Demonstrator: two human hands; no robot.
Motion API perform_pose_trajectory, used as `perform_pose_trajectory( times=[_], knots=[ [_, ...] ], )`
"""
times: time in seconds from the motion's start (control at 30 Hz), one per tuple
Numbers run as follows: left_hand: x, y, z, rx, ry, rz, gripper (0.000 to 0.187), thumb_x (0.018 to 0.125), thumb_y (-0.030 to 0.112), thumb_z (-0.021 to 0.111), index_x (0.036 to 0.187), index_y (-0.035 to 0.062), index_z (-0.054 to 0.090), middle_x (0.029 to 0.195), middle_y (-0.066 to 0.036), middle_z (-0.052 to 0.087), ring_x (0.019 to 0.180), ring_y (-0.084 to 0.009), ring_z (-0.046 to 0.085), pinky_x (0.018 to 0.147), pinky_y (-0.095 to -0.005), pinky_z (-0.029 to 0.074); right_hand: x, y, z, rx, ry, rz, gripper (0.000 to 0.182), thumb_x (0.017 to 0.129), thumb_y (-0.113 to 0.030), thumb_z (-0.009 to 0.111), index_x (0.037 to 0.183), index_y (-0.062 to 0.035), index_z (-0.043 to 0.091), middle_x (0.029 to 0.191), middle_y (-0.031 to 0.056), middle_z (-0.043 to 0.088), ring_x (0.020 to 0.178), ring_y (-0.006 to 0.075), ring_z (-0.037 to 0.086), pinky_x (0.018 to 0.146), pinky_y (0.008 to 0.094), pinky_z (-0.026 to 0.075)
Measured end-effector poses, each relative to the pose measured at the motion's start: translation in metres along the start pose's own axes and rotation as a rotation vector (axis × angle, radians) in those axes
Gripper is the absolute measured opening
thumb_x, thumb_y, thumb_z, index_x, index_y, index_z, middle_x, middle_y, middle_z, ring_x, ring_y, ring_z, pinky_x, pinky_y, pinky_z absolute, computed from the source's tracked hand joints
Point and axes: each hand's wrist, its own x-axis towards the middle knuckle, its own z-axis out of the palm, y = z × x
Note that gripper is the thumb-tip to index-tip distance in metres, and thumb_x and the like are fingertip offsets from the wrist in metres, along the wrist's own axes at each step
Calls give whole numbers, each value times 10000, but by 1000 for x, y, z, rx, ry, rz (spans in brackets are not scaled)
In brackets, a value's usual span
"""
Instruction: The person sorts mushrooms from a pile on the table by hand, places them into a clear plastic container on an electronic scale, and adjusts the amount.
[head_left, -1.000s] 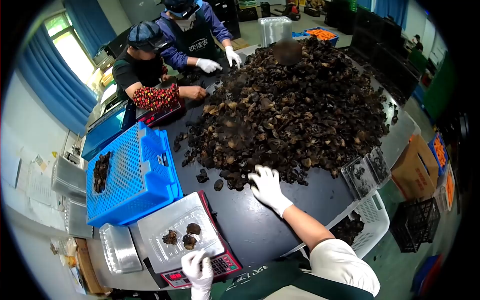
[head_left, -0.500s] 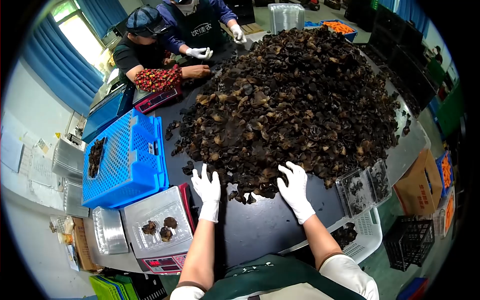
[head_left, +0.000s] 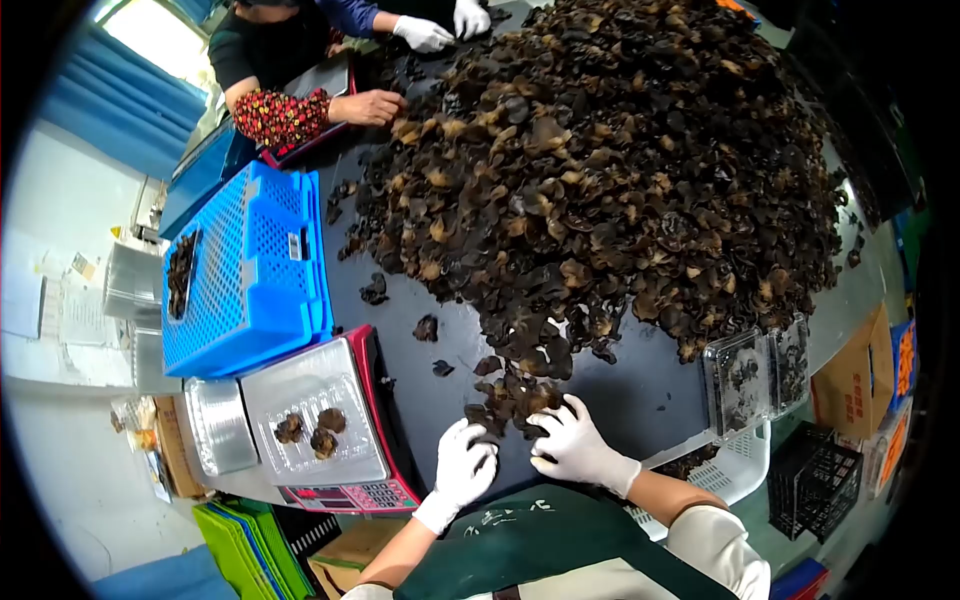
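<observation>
Mushrooms sit gathered in a small clump on the desk, cupped between left hand and right hand, fingers curled loosely, nothing gripped. Tray on the scale holds only three pieces; the big pile remains.

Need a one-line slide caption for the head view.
Gloved left hand and right hand gather fungus beside the scale.

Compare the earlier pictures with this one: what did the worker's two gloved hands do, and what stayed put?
Both hands, left hand and right hand, drew back from the pile's edge, raking a small clump of mushrooms towards the body. The tray on the scale keeps its three pieces.
</observation>
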Motion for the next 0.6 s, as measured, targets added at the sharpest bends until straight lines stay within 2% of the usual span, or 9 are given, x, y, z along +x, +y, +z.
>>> perform_pose_trajectory(
  times=[0.07,0.2,0.23,0.27,0.33,0.37,0.43,0.5,0.6],
  knots=[
    [-17,5,-3,-65,-22,52,128,698,108,684,823,131,669,1029,-64,625,1095,-347,517,983,-466,393,-5,-5,-9,74,-49,29,223,737,-312,696,654,-115,633,1058,54,626,1065,280,556,1000,515,332],
    [-28,4,-7,-121,46,-43,135,713,71,660,840,113,677,991,-50,680,1030,-294,588,959,-464,395,23,1,-17,11,283,67,217,721,-226,724,610,-132,563,795,-7,608,754,220,564,773,364,397],
    [-26,7,-12,-152,29,-88,148,731,59,652,867,111,678,999,-50,679,1014,-301,598,972,-473,387,29,4,-20,1,249,110,143,722,-234,724,733,-133,622,830,3,603,795,222,559,799,365,397],
    [-26,8,-13,-129,28,-102,155,738,52,651,878,112,680,998,-51,680,1016,-303,597,972,-477,389,40,2,-24,-51,263,105,168,721,-232,725,825,-133,637,862,11,598,831,224,552,812,369,395],
    [-26,9,-13,-104,31,-119,162,744,46,649,888,112,683,996,-53,680,1018,-304,596,972,-481,391,52,1,-23,-166,185,114,353,713,-222,728,1042,-132,638,961,37,583,927,235,525,861,389,379],
    [-26,9,-11,-71,21,-74,165,748,44,651,892,116,686,995,-53,680,1006,-302,596,971,-469,397,54,1,-15,-243,90,178,339,698,-213,731,1016,-130,646,985,47,578,932,241,520,883,411,366],
    [-20,8,-10,-42,9,-28,168,752,42,653,896,119,690,995,-53,680,994,-300,596,969,-458,403,60,9,-5,-304,88,153,346,686,-205,733,1015,-138,649,932,33,592,920,236,526,898,422,356],
    [-5,4,-12,-132,169,-104,160,753,37,659,889,116,693,975,-59,681,961,-293,597,943,-432,426,56,14,-25,-142,349,139,300,685,-137,707,981,-158,665,843,7,625,884,234,552,885,413,375],
    [28,-2,-13,-165,248,-270,145,805,51,635,932,84,696,916,-92,664,924,-290,612,860,-375,480,39,23,-62,218,326,224,251,711,-90,668,962,-91,673,913,84,664,898,280,611,860,387,460]
  ],
)
